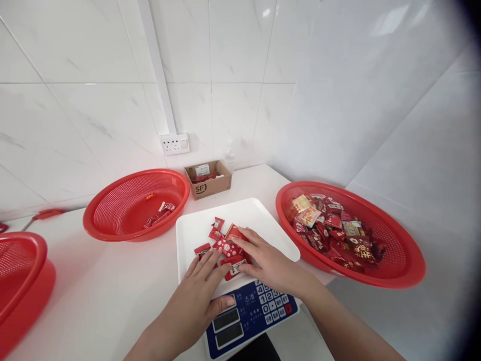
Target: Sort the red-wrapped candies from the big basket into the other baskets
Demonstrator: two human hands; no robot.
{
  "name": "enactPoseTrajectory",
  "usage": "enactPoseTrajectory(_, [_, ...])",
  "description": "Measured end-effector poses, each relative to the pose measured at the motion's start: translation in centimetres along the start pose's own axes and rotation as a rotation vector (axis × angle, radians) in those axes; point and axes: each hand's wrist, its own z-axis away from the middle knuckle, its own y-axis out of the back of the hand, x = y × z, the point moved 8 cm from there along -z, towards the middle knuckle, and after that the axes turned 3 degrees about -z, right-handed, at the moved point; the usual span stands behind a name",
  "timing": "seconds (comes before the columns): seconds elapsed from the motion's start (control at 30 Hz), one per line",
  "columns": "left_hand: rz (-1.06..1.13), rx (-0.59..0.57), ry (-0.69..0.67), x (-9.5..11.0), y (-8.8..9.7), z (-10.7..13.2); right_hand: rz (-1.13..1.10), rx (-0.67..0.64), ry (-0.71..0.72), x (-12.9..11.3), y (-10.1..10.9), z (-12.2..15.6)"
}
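A white scale tray [259, 215] sits in front of me on a scale with a blue keypad panel [259, 311]. Several red candy packets [225, 243] lie on the tray's near left part. My left hand [201, 296] lies flat with fingers spread, fingertips touching the nearest packets and the thumb resting on the panel. My right hand [265, 260] also lies flat over the packets, fingers stretched toward them. Neither hand grips anything.
A red basket [398, 271] full of red wrapped candies stands at the right. Another red basket [112, 220] with a few packets is at the back left, a third [22, 281] at the far left. A small cardboard box [208, 179] stands by the wall.
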Motion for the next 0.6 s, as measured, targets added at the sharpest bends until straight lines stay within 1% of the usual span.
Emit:
enactPoseTrajectory(0.13, [0.016,0.033,0.056,-1.1,0.5,-0.2,0.009,-0.004,0.025,-0.8,-0.9,-1.0])
enactPoseTrajectory(0.23, [0.014,0.007,0.096,-2.1,0.4,-0.7,0.004,-0.026,0.054,-1.6,-1.2,-1.6])
enactPoseTrajectory(0.3, [0.007,-0.004,0.124,-2.8,0.5,-1.0,-0.012,-0.032,0.057,-1.7,-1.0,-1.5])
enactPoseTrajectory(0.37, [0.008,-0.003,0.147,-3.5,0.8,-1.6,-0.032,-0.014,0.038,-1.3,-0.4,-1.0])
enactPoseTrajectory(0.4, [0.013,-0.005,0.153,-3.8,1.0,-1.9,-0.036,0.010,0.022,-0.8,0.1,-0.6])
enactPoseTrajectory(0.47, [0.024,-0.033,0.150,-4.3,1.3,-2.7,-0.032,0.113,-0.023,0.7,1.6,0.6])
enactPoseTrajectory(0.6, [0.027,-0.179,0.121,-4.6,1.1,-4.4,-0.012,0.422,-0.161,4.6,5.4,4.4])
